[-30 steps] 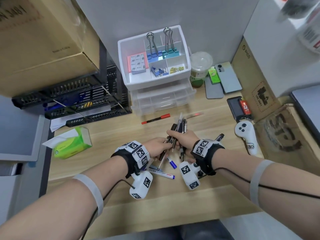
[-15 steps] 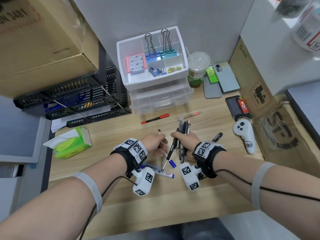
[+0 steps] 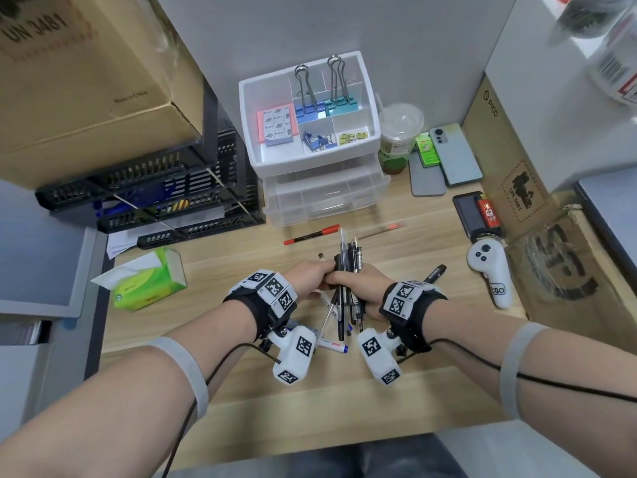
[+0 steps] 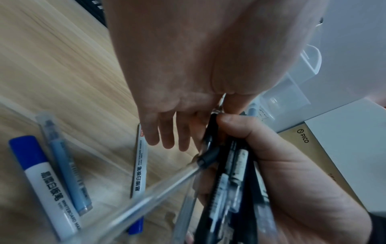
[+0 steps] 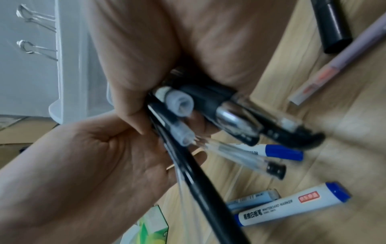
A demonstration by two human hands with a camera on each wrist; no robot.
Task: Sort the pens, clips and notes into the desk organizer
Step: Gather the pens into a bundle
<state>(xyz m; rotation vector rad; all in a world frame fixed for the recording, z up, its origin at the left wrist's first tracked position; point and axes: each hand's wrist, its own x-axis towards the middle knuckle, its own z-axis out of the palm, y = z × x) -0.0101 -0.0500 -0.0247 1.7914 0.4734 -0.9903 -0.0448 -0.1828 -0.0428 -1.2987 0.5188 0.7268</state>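
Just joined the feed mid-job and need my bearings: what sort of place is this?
Most likely an office desk or cubicle workstation: a wooden desk against a grey partition, with a white desk organizer holding binder clips and sticky notes, black stacked paper trays, and phones lying beside it.

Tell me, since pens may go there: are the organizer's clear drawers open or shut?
Shut: both clear drawers sit flush with the organizer's front, none pulled out, in the head view.

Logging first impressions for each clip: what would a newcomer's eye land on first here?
First, the bundle of pens gripped by the right hand at desk centre, the left hand touching it. Next, the white desk organizer at the back, holding big binder clips and sticky notes. Whiteboard markers lie loose beneath the hands.
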